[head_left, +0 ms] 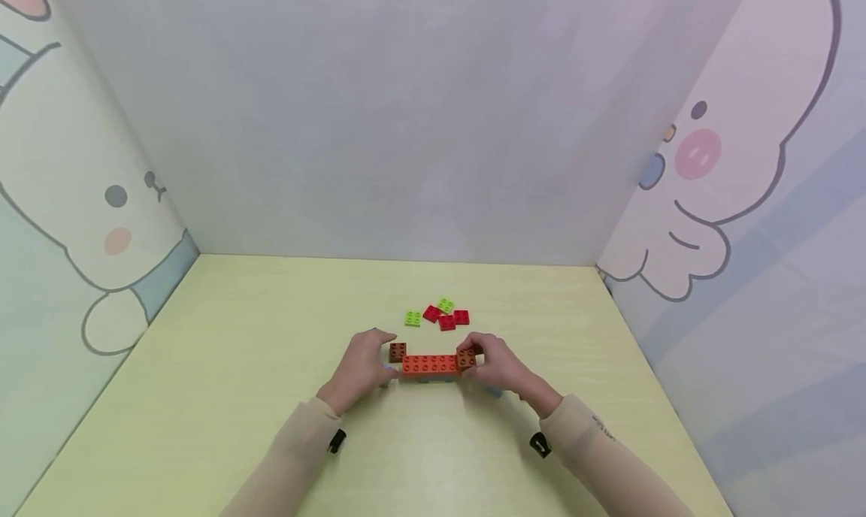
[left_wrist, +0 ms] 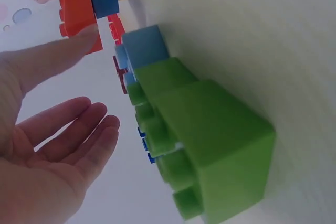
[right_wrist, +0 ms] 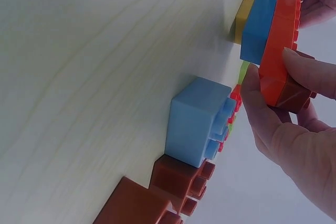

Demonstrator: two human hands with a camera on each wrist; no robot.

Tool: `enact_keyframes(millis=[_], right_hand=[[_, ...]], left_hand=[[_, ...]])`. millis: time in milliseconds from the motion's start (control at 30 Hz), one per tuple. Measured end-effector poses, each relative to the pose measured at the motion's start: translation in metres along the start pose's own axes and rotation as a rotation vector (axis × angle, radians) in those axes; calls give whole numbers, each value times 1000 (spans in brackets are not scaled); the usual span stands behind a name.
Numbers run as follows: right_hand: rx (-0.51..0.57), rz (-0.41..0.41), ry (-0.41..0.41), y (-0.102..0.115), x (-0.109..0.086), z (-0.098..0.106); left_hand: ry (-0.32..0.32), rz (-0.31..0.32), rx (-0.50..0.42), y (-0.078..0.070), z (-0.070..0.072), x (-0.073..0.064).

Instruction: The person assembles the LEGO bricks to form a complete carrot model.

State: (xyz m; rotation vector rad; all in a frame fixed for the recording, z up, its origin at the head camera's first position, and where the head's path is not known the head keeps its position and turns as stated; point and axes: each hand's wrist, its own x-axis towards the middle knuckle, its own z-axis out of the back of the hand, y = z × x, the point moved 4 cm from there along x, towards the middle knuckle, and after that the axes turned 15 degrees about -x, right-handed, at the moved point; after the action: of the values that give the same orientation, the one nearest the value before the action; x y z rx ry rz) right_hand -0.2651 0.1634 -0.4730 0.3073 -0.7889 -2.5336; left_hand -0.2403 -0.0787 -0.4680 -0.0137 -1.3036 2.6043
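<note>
A row of orange-red bricks (head_left: 429, 364) lies across the middle, raised on a blue brick (right_wrist: 258, 27) and a yellow brick (right_wrist: 243, 19). My right hand (head_left: 499, 363) pinches a brown brick (right_wrist: 295, 97) at the row's right end, above the orange-red level; its thumb and forefinger also meet the orange-red side. At the opposite end, my left hand (head_left: 361, 370) touches the row with its thumb, its other fingers loosely bent and holding nothing. Between that hand and the row, a second brown brick (head_left: 398, 352) sits slightly farther back.
Beyond the row lie several small red bricks (head_left: 446, 322) and lime-green bricks (head_left: 413, 318). Green bricks (left_wrist: 220, 129) and a light blue brick (left_wrist: 144, 48) stand by my left hand. Near my right wrist are another light blue brick (right_wrist: 191, 124) and brown bricks (right_wrist: 131, 205).
</note>
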Motion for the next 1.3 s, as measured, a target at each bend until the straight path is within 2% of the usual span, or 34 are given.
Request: enact_keyframes(millis=[133, 233, 400, 567, 767, 1033, 1300], right_hand=[[0, 3, 0, 0, 0, -2], [-2, 7, 1, 0, 1, -2], [-13, 9, 1, 1, 1, -1], [-15, 3, -5, 0, 1, 0], [-17, -8, -2, 0, 0, 0], [-18, 13, -11, 2, 0, 0], [-15, 12, -4, 2, 0, 0]], left_hand=[[48, -2, 56, -1, 0, 4], [75, 33, 59, 0, 0, 4], [104, 91, 60, 1, 0, -1], [160, 127, 114, 1, -4, -7], [209, 125, 177, 10, -10, -10], [200, 92, 156, 14, -13, -12], [194, 46, 126, 13, -8, -12]])
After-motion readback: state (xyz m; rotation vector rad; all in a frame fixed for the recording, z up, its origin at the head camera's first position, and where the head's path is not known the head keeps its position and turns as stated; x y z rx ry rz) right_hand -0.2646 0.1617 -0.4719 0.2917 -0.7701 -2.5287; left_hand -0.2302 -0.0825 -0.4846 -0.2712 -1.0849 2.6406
